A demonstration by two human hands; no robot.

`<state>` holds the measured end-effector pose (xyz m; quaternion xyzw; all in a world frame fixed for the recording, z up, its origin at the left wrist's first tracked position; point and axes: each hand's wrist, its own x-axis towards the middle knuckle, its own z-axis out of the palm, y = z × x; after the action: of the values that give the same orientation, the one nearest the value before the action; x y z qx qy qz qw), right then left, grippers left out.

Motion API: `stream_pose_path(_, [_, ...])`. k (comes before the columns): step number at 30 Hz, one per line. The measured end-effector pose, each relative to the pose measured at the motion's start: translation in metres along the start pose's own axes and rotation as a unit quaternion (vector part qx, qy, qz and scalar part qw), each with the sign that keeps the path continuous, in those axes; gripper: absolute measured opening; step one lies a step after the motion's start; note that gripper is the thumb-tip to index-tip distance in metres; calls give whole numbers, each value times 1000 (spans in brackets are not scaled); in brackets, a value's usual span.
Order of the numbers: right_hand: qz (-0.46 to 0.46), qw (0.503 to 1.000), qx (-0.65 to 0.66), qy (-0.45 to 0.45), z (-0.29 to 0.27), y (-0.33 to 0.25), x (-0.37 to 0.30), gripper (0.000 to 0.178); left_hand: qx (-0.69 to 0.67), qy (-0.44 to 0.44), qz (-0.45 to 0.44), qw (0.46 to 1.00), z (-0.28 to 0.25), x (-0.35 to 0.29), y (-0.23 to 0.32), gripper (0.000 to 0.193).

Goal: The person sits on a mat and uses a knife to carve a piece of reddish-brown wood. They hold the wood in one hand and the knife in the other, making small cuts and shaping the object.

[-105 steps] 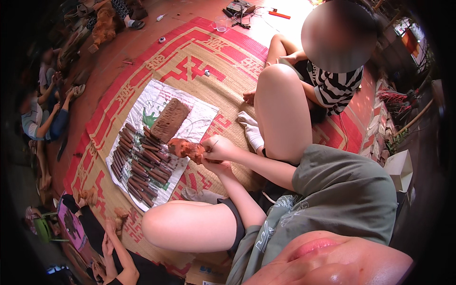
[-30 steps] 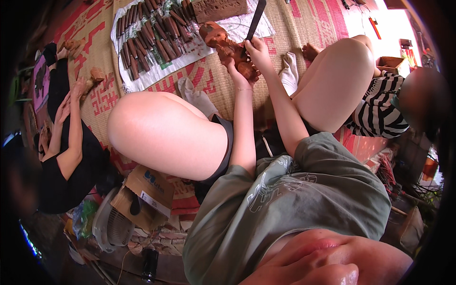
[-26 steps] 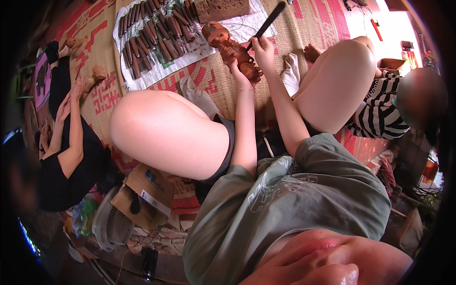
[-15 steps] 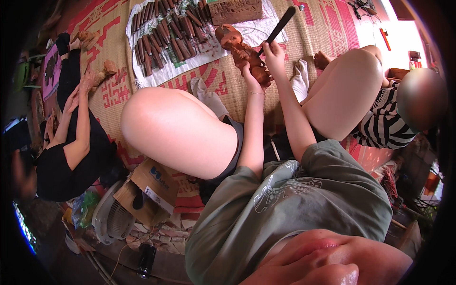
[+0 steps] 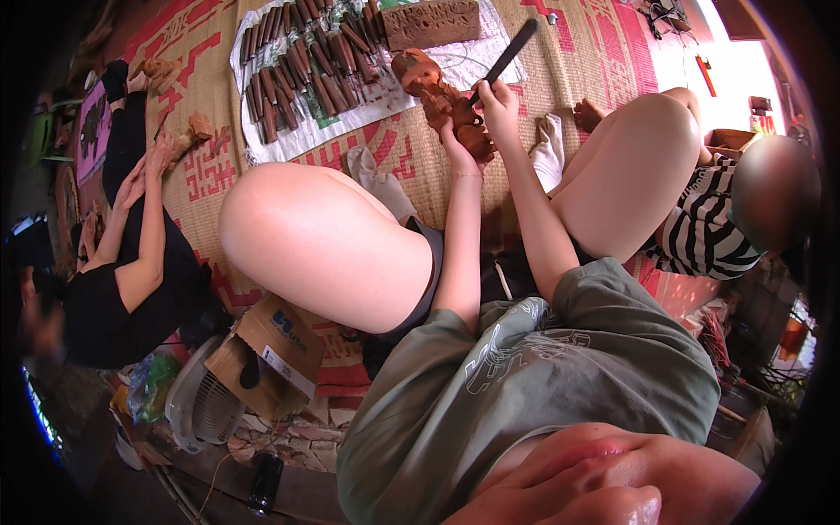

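Note:
A reddish-brown carved wooden figure [image 5: 437,98] is held out in front of me, over the mat between my bent legs. My left hand [image 5: 460,154] is wrapped round its near end. In my right hand [image 5: 499,107], closed, is a long, thin black-handled tool [image 5: 510,61], its wide end pointing up and away. The tool's lower end meets the side of the figure; its tip is too small to make out. Just beyond lie rows of carving tools with brown wooden handles [image 5: 302,70] on a white cloth [image 5: 262,150].
A brown block [image 5: 430,24] rests at the cloth's far edge. The woven mat [image 5: 206,206] spreads beneath. At left, a person in black [image 5: 140,289] holds a pale wooden piece [image 5: 188,133]. At right sits a person in stripes [image 5: 709,219]. A cardboard box [image 5: 278,350] and a grey fan [image 5: 206,394] stand lower left.
The figure and both my hands have shifted slightly left in the picture. My grip on the figure and on the black-handled tool is unchanged.

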<state>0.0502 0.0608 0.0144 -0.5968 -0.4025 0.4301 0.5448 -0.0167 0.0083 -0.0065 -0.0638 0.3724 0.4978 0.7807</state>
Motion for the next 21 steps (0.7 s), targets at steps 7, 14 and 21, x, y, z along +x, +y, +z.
stream_pose_path(7, [-61,984,-166,16,-3,-3,-2,13,-42,61,28,997,14,5,-6,58])
stream_pose_path(14, [-32,989,-130,-57,-4,0,-1,14,-18,46,38,998,-7,18,-13,59])
stream_pose_path(21, [-58,994,-91,32,-6,6,1,15,3,43,12,999,-2,9,-9,59])
